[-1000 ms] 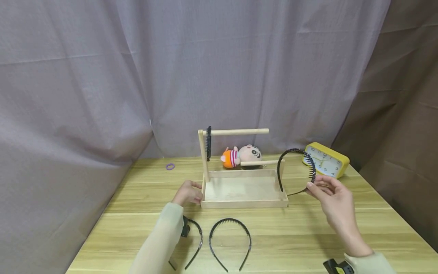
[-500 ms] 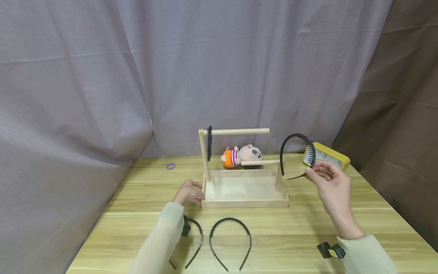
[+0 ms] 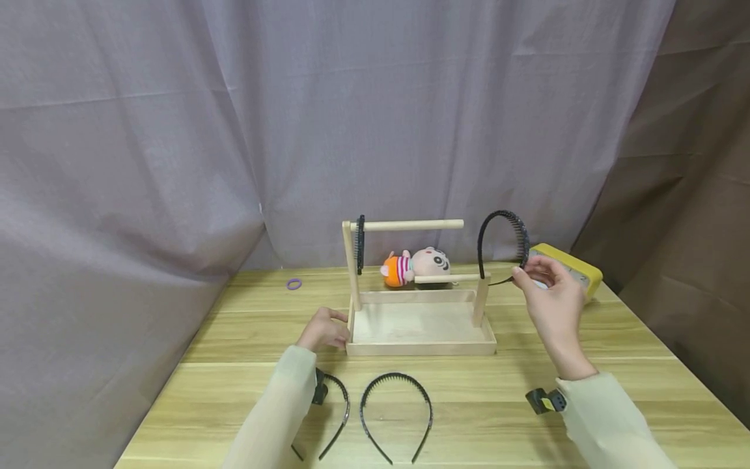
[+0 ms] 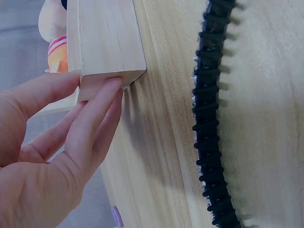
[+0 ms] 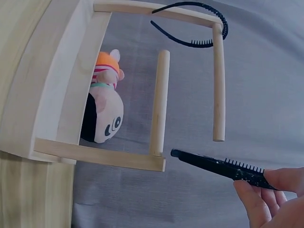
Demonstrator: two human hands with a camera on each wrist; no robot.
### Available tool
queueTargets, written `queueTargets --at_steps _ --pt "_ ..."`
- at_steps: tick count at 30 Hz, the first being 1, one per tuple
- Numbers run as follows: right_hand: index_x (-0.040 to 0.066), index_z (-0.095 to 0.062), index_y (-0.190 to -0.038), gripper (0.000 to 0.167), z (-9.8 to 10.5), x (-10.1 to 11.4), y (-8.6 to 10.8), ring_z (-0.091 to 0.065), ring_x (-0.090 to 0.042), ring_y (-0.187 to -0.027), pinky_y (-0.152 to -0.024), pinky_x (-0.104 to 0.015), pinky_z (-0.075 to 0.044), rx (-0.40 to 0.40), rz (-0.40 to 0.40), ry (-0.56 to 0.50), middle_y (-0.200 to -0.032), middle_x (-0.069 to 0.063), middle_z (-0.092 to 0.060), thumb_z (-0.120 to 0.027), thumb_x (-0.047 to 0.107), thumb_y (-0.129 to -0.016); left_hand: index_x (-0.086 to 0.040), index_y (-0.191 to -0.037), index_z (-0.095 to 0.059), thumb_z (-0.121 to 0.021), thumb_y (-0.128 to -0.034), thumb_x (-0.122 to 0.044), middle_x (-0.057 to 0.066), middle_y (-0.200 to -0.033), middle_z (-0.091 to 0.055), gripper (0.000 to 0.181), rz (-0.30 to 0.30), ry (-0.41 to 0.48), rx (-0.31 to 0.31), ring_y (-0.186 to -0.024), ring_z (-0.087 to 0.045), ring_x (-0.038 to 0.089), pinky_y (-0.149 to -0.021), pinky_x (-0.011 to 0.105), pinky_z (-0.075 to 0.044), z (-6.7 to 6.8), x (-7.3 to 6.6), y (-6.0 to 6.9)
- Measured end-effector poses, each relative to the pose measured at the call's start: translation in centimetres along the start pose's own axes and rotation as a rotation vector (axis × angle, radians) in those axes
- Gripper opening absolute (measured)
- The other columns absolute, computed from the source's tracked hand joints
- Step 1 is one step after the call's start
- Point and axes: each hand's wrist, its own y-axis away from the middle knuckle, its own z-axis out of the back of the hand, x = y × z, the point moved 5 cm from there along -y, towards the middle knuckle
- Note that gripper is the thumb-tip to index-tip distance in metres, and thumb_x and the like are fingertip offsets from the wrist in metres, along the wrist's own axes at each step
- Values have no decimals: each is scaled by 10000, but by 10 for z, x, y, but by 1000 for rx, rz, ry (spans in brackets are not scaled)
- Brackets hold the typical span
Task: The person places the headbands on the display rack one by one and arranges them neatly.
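In the head view my right hand [image 3: 553, 293] pinches a black toothed headband [image 3: 502, 218] near one end, its arch upward, by the right side of a wooden rack [image 3: 422, 350]. In the right wrist view this headband [image 5: 213, 165] is edge-on, apart from both rods. My left hand [image 3: 325, 327] touches the left end of the rack's tray; in the left wrist view its fingers [image 4: 97, 97] lie fairly straight against it. Another headband [image 3: 360, 244] hangs at the left of the upper rod. Two more, one [image 3: 396, 376] in full view and one [image 3: 346, 404] partly behind my left sleeve, lie in front.
A plush doll [image 3: 430, 260] lies behind the rack. At the back right stands a yellow alarm clock [image 3: 571, 262], partly hidden by my right hand. A purple hair tie [image 3: 293, 284] lies at the back left. Grey curtain [image 3: 375, 117] hangs behind the table.
My right hand has lifted the headband and carried it slightly left, toward the rods' free side. My left hand stays at the tray's end.
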Motion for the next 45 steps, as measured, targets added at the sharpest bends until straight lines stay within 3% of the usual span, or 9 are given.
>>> queueTargets --at_steps 10,15,32,39,45 --pt "5 -654 -1000 197 -11 5 -13 -587 78 -789 -670 -24 -489 -56 70 59 -828 149 -609 -734 121 -862 141 -1253 -540 -629 -764 150 248 -861 -669 497 10 3 7 -682 -697 259 -690 348 -644 -1 1 -2" --pt "-8 -658 -1021 218 -19 5 -17 -582 78 -798 -684 -21 -490 -55 58 59 -845 126 -614 -730 126 -865 139 -1254 -535 -625 -778 152 280 -892 -674 485 14 19 10 -648 -677 226 -689 351 -644 -1 2 -4" --pt "-15 -646 -1059 231 -48 -5 -24 -559 73 -802 -739 -56 -486 -49 -13 51 -941 -42 -658 -713 106 -874 126 -1251 -548 -638 -769 135 290 -908 -682 491 10 0 4 -771 -718 346 -728 383 -642 -1 1 -2" --pt "-34 -648 -1055 227 -60 -2 -23 -546 83 -771 -740 -63 -477 -45 -2 33 -978 -141 -679 -712 76 -867 144 -1207 -557 -642 -743 127 244 -821 -690 472 -23 -6 31 -711 -718 310 -678 355 -645 0 0 -2" --pt "-40 -650 -1056 229 -71 -1 -22 -553 76 -763 -753 -63 -494 -27 -11 -1 -984 -161 -686 -712 53 -857 131 -1262 -535 -633 -774 133 295 -942 -676 498 17 -21 10 -793 -716 357 -754 387 -640 0 0 0"
